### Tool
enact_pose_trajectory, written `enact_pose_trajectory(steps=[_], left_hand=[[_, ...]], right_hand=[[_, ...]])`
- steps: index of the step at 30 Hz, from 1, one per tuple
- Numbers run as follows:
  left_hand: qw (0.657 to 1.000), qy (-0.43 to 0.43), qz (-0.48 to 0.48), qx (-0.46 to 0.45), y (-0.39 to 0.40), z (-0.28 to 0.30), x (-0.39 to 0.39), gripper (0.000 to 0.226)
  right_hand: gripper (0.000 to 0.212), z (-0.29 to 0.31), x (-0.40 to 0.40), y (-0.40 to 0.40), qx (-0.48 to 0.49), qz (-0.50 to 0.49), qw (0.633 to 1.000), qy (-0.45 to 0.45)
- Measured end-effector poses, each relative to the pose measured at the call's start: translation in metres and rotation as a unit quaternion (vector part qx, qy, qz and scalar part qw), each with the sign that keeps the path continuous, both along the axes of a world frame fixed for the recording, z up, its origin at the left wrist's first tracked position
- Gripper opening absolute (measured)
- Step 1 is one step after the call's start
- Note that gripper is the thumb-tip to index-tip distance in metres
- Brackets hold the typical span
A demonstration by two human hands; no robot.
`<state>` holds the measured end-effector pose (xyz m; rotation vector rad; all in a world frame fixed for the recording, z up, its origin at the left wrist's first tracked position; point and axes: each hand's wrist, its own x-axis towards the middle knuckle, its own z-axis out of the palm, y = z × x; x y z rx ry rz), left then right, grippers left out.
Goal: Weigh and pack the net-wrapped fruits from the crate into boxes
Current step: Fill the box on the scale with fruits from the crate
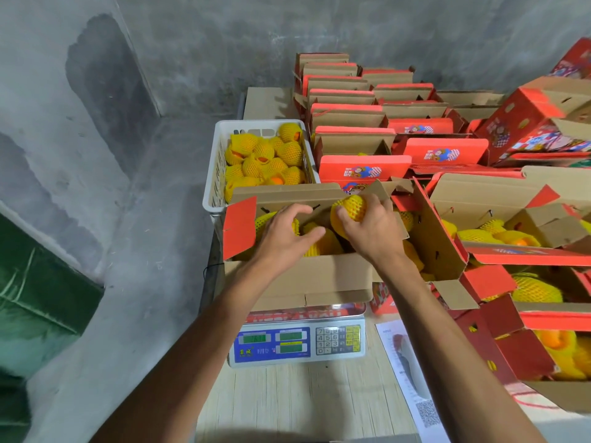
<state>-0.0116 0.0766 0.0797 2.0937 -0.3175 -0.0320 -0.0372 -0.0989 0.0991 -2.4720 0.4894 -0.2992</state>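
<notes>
Item, far left of the work area: white plastic crate [213, 174], which I count as roughly half full of net-wrapped fruits [264, 158], so I judge plenty is left to weigh and pack. Item, near centre: open box [297, 276] standing on the scale [297, 343], flaps up, several wrapped fruits already inside; the green display is lit but I cannot read the figure, so I cannot say whether this box is at weight. Left hand [287, 233]: inside the box, fingers curled over a wrapped fruit at the left side. Right hand [371, 228]: fingers wrapped around one fruit [350, 209], held at the box's far right corner, just above the others; whether it is going in or coming out I cannot tell. Fruit description: orange skin, showing only at open net ends; sleeve of yellow foam mesh, soft-looking, likely to give under a grip. Item, right and far: many red-and-brown boxes [444, 151], the far rows with folded lids, the near ones [527, 292] open and showing fruit, so I judge much packing is done.
</notes>
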Motion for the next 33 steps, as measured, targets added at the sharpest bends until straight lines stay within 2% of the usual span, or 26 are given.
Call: enact_pose_trajectory(steps=[2,5,22,33], left_hand=[[0.999,-0.001,0.002,-0.032,0.005,0.0,0.0,0.028],[0.999,-0.004,-0.001,-0.044,0.01,0.0,-0.001,0.019],[0.997,-0.063,-0.017,0.047,0.032,-0.014,-0.009,0.015],[0.996,-0.048,0.014,0.07,0.049,-0.009,-0.011,0.016]], right_hand=[[0.064,-0.001,-0.001,0.002,0.005,0.005,1.0,-0.003],[0.067,-0.002,-0.001,0.008,0.008,0.012,1.0,-0.007],[0.068,-0.011,-0.003,0.036,-0.001,0.036,0.999,-0.037],[0.071,-0.021,0.002,0.05,-0.004,0.046,0.995,-0.09]])
